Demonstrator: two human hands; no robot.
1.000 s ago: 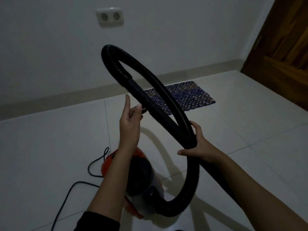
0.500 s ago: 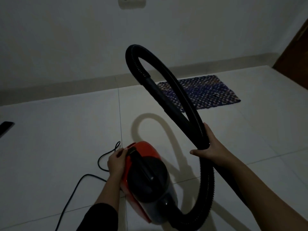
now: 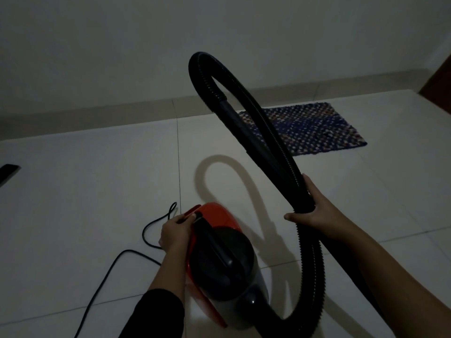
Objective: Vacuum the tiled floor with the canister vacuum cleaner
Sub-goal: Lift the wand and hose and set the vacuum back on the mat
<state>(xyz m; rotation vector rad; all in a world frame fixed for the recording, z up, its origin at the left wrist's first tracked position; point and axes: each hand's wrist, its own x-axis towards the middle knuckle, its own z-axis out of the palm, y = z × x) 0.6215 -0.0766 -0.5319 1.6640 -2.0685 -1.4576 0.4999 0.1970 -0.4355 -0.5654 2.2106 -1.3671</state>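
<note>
There's just the one camera, worn on the person's head, and it looks forward and steeply down. It faces the wall (image 3: 219, 25) across the floor (image 3: 85, 191), with the skirting (image 3: 122, 113) crossing the upper third and bowed by the wide lens. Everything handled is close in. Both forearms come in from the bottom edge, and the vacuum (image 3: 219, 259) lies almost straight below with the left hand (image 3: 174, 231) on it. The right hand (image 3: 314, 213) grips the hose (image 3: 202, 69), whose loop rises towards the lens at mid-frame. The mat (image 3: 310, 128) lies further off, right of centre, by the wall.
</note>
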